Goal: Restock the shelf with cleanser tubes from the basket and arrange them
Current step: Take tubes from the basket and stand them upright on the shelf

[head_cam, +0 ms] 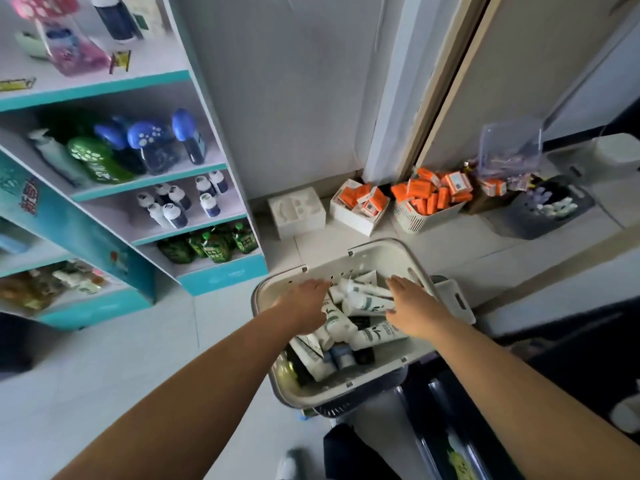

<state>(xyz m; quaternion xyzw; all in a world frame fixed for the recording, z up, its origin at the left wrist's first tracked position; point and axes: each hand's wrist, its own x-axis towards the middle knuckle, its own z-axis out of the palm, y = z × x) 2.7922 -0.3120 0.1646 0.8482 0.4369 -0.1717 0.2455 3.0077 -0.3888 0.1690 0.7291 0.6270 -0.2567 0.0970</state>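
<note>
A white plastic basket (377,252) stands on the floor in front of me, holding several white cleanser tubes (363,303) with green leaf prints and dark caps. Both arms reach down into it. My left hand (306,306) hovers flat over the left side of the pile, fingers spread, holding nothing. My right hand (414,308) is over the right side, fingers extended, resting on or just above a tube; I see nothing gripped. The teal-edged shelf unit (207,168) stands to the left, stocked with bottles.
White and dark bins of orange boxes (429,199) line the wall behind the basket, beside a white foam block (298,211) and a dark basket (550,209). A dark cart (450,427) sits at my lower right. Pale tiled floor (138,358) lies to the left.
</note>
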